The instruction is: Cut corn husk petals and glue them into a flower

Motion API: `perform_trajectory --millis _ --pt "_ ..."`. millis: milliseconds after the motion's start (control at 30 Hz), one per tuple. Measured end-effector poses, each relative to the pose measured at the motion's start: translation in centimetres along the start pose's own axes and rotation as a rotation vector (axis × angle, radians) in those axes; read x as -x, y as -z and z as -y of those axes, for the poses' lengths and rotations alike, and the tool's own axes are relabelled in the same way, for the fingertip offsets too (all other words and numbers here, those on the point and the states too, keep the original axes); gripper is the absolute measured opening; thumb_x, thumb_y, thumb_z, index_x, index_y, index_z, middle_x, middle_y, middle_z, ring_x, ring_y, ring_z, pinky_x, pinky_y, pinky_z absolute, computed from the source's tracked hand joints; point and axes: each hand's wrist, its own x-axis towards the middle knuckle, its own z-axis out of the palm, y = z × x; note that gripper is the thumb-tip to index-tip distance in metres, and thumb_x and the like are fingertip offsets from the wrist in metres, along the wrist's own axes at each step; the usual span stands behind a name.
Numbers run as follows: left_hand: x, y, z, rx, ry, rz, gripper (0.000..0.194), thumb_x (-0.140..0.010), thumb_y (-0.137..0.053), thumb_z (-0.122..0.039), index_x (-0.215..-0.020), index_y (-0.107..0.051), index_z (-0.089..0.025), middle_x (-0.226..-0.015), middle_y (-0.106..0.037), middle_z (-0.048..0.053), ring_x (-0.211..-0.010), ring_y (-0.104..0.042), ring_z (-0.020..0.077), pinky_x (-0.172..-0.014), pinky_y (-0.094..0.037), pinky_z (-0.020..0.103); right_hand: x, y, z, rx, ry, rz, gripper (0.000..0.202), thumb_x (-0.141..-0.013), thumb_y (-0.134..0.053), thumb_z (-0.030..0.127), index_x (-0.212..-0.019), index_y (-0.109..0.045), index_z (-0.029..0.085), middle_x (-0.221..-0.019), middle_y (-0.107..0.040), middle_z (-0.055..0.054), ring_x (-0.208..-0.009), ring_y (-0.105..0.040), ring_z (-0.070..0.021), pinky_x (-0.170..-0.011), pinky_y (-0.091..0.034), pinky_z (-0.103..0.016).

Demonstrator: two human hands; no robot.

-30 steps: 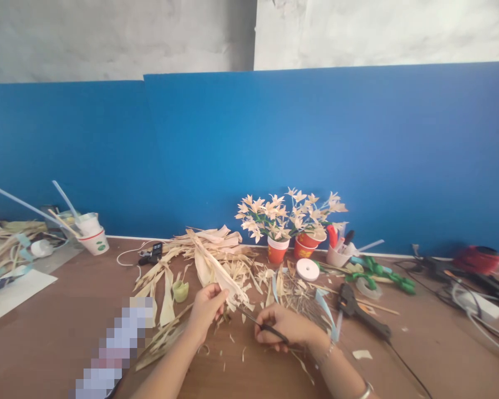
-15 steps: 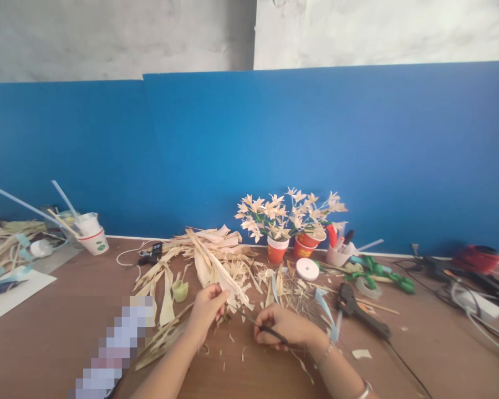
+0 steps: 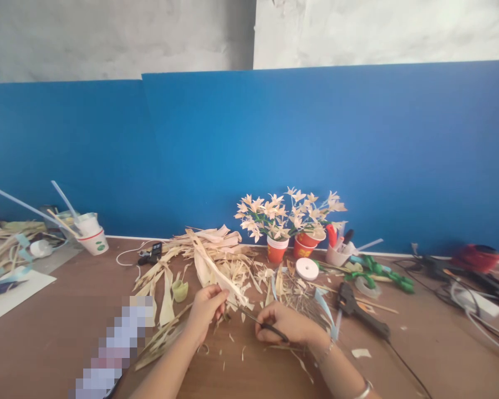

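1. Fingers of the left hand (image 3: 208, 307) pinch a partly hidden husk piece (image 3: 229, 304), lower centre.
2. Right hand (image 3: 283, 324) fingers wrap dark scissors (image 3: 276, 332) beside it.
3. Counter (image 3: 444, 343) ends against the blue panel (image 3: 316, 127).
4. Red cup (image 3: 276, 254) bears unreadable yellow markings.

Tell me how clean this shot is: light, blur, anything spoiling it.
Head view: soft light, no harsh glare, a darker band on the grey wall; head view: fine detail is smeary, so the tips of the scissors are hard to make out near the pale scraps; head view, lower left: a pixelated block hides whatever is beneath.
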Motion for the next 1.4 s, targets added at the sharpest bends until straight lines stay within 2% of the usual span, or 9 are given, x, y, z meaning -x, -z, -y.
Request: perform_trajectory --millis 500,800,1000,1267,1400 --pt "0.1 -0.1 -0.3 0.121 -0.047 -0.057 0.026 -0.06 -0.072 -0.034 -0.067 -0.055 -0.015 -0.045 -0.048 -0.007 -0.04 -0.04 0.0053 -0.037 -0.026 0.015 0.0 0.0 0.3 0.01 0.021 -0.032 0.013 -0.063 -0.057 0.017 -0.07 -0.067 0.012 -0.047 -0.049 0.006 -0.037 -0.034 -0.0027 -0.036 -0.024 -0.013" --pt "0.2 -0.2 -0.4 0.176 0.005 -0.117 0.026 -0.058 -0.073 -0.03 -0.069 -0.056 -0.014 -0.047 -0.051 -0.006 -0.04 -0.038 0.0043 -0.037 -0.024 0.016 0.0 -0.1 0.7 -0.024 -0.007 -0.061 0.011 -0.064 -0.056 0.019 -0.068 -0.064 0.013 -0.041 -0.045 0.008 -0.033 -0.033 -0.0032 -0.034 -0.022 -0.014" --pt "0.3 -0.5 -0.4 0.193 0.021 -0.124 0.024 -0.057 -0.073 -0.028 -0.067 -0.055 -0.014 -0.045 -0.05 -0.006 -0.04 -0.037 0.004 -0.038 -0.022 0.016 -0.3 -0.3 0.3 -0.054 -0.027 -0.084 0.011 -0.064 -0.055 0.019 -0.069 -0.063 0.014 -0.039 -0.045 0.008 -0.031 -0.033 -0.0032 -0.032 -0.022 -0.014" --pt "0.4 -0.7 -0.3 0.265 0.046 -0.131 0.026 -0.054 -0.075 -0.027 -0.063 -0.055 -0.014 -0.044 -0.049 -0.006 -0.041 -0.038 0.0047 -0.038 -0.023 0.016 0.1 -0.6 1.5 -0.041 -0.013 -0.105 0.007 -0.065 -0.057 0.021 -0.065 -0.059 0.015 -0.038 -0.044 0.009 -0.031 -0.032 -0.0032 -0.031 -0.022 -0.014" --pt "0.3 -0.7 -0.1 0.306 0.035 -0.128 0.025 -0.054 -0.076 -0.026 -0.061 -0.055 -0.014 -0.045 -0.05 -0.005 -0.042 -0.039 0.0047 -0.039 -0.024 0.015 -0.3 -0.8 0.9 -0.061 -0.025 -0.126 0.007 -0.065 -0.056 0.021 -0.066 -0.059 0.015 -0.038 -0.044 0.009 -0.03 -0.033 -0.003 -0.031 -0.021 -0.014"
